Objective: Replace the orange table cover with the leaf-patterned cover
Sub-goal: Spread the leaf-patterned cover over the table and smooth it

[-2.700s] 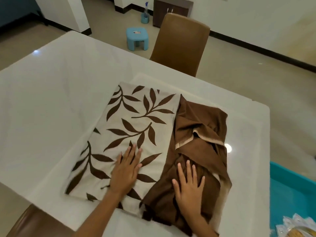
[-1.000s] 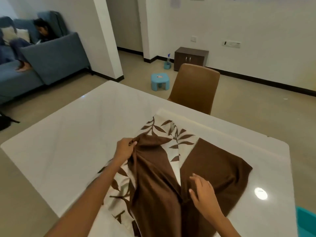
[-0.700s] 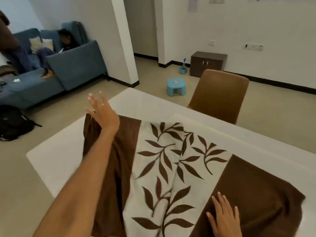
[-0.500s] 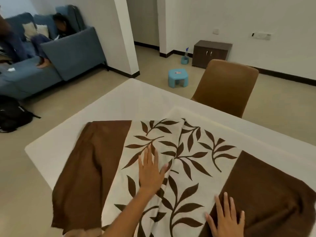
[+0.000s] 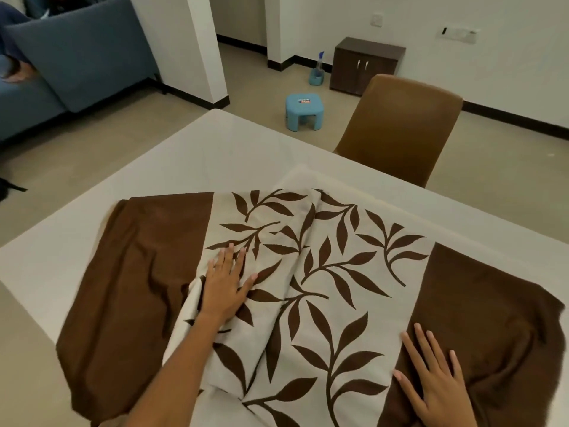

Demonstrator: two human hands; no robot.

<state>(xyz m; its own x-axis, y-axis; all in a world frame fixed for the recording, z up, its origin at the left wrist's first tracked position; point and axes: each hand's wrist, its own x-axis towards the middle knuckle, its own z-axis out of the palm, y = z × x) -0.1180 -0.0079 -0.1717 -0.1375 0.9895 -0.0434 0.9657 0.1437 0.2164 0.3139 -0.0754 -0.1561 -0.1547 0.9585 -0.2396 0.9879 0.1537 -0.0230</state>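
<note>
The leaf-patterned cover (image 5: 332, 272) lies partly unfolded on the white table (image 5: 197, 155): a cream middle panel with brown leaves between two plain brown side panels. It is wrinkled and folded over near the front. My left hand (image 5: 226, 288) rests flat on the cream panel close to the left brown band, fingers spread. On the seam of the right brown panel my right hand (image 5: 434, 383) lies flat near the table's front. Neither hand grips the cloth. No orange cover is in view.
A brown chair (image 5: 400, 124) stands at the table's far side. A light blue stool (image 5: 303, 110), a spray bottle (image 5: 317, 70) and a dark cabinet (image 5: 365, 64) are on the floor behind. A blue sofa (image 5: 77, 53) with a person on it is at far left.
The cover went from a folded bundle to spread open, with the left brown panel flung out leftwards. My left hand came down and slid left across the cream panel; my right hand stayed flat.
</note>
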